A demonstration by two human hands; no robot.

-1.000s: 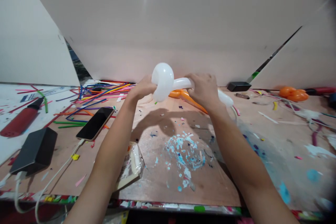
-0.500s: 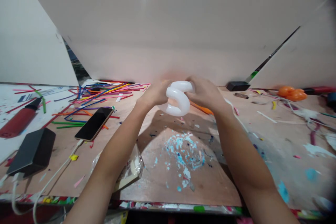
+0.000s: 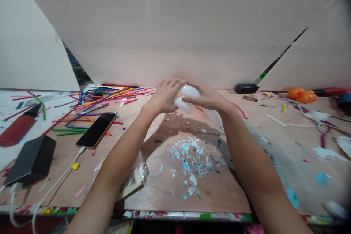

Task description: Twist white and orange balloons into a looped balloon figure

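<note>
A white balloon (image 3: 189,106), bent into rounded lobes, is held between both hands above the middle of the table. My left hand (image 3: 167,96) grips it from the left, fingers curled over its far side. From the right, my right hand (image 3: 206,97) holds it, with the thumb lying across its front. A pale, translucent part of the balloon hangs below my right wrist. Something orange shows under the hands, mostly hidden.
At the left lie a phone (image 3: 96,130), a black block (image 3: 31,161) with cables, a red pump (image 3: 20,126) and several colourful balloon strips (image 3: 105,97). An orange balloon (image 3: 302,95) and a small black box (image 3: 246,88) are at the right. White panels (image 3: 170,29) stand behind.
My hands have closed further round the white balloon, covering more of it. My right thumb now crosses its front, and a pale part shows below my right wrist. The view has shifted slightly.
</note>
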